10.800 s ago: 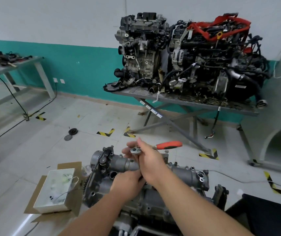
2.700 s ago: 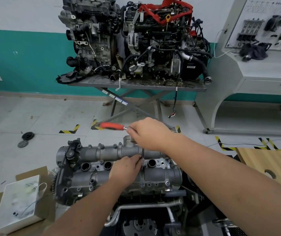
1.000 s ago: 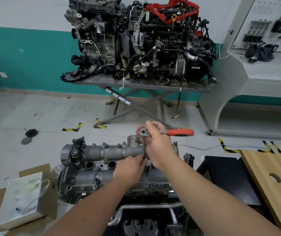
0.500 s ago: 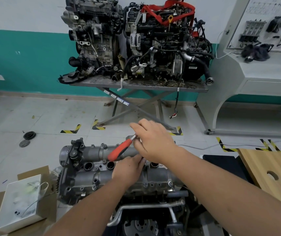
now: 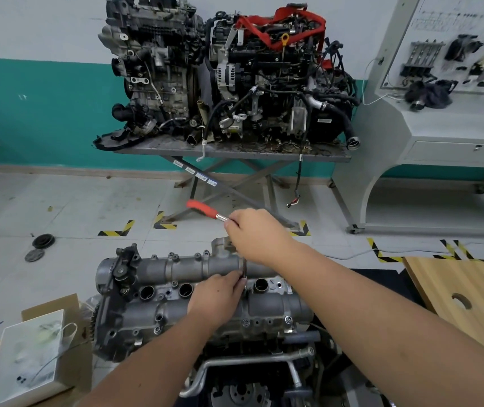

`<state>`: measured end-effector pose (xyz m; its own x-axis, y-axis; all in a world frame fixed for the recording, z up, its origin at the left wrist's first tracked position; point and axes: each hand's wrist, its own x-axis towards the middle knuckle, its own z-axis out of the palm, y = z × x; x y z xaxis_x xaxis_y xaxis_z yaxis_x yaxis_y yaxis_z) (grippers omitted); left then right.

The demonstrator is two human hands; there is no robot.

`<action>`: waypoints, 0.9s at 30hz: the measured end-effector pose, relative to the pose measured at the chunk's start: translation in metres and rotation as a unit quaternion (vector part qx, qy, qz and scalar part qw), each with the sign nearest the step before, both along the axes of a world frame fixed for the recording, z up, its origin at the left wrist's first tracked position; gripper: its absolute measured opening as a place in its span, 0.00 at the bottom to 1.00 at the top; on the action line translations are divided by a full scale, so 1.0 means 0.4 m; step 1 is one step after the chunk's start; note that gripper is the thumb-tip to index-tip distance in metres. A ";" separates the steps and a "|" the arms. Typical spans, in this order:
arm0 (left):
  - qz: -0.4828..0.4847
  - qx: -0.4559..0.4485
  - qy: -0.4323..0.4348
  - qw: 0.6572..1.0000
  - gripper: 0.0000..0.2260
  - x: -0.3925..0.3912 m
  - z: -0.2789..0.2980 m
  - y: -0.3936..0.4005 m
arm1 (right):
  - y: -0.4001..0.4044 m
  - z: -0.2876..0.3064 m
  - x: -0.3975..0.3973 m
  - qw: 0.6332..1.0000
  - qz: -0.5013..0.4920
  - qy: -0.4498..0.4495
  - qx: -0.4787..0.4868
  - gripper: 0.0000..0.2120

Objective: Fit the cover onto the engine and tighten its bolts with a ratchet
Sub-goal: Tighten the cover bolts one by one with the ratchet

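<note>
On the tiled floor (image 5: 58, 207), right hand (image 5: 260, 235) grips ratchet (image 5: 205, 210); left hand (image 5: 216, 298) pinches its extension (image 5: 244, 267).

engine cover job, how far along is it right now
Done: the grey cast-metal cover sits on the engine, with several bolt heads showing along its edges. In hand: the right hand grips the red-handled ratchet while the left hand steadies its extension bar on a middle bolt. Left: which bolts are tight cannot be told.
</note>
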<state>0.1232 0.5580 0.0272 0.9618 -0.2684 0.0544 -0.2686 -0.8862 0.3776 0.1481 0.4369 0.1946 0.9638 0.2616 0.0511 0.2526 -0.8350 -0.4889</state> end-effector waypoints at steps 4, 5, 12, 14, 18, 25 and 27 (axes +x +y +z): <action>-0.003 -0.003 -0.008 1.000 0.15 0.001 -0.006 -0.001 | 0.018 -0.022 -0.022 0.811 -0.119 0.276 0.502 0.07; -0.003 -0.002 -0.007 1.000 0.15 0.001 -0.007 0.000 | 0.018 -0.036 -0.025 0.746 -0.140 0.287 0.584 0.10; 0.008 -0.019 -0.002 1.000 0.15 0.003 -0.010 0.001 | 0.014 -0.120 -0.053 0.850 -0.120 0.039 0.512 0.09; 0.007 -0.045 0.009 0.999 0.14 0.001 -0.014 0.000 | -0.002 -0.144 -0.058 0.925 -0.053 -0.181 0.330 0.15; 0.010 -0.049 -0.010 0.999 0.15 0.000 -0.007 0.000 | -0.031 -0.146 -0.034 0.932 0.013 -0.360 0.051 0.21; 0.015 -0.019 -0.003 1.000 0.16 0.001 -0.006 -0.002 | -0.054 -0.086 -0.040 0.953 0.080 -0.274 -0.101 0.25; 0.020 -0.014 -0.004 1.000 0.18 0.002 -0.004 -0.002 | -0.057 -0.076 -0.038 0.955 0.123 -0.242 -0.118 0.28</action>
<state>0.1240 0.5572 0.0254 0.9713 -0.2277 0.0691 -0.2361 -0.8854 0.4004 0.1327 0.4141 0.1642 0.7504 0.5365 0.3860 0.6040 -0.7938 -0.0708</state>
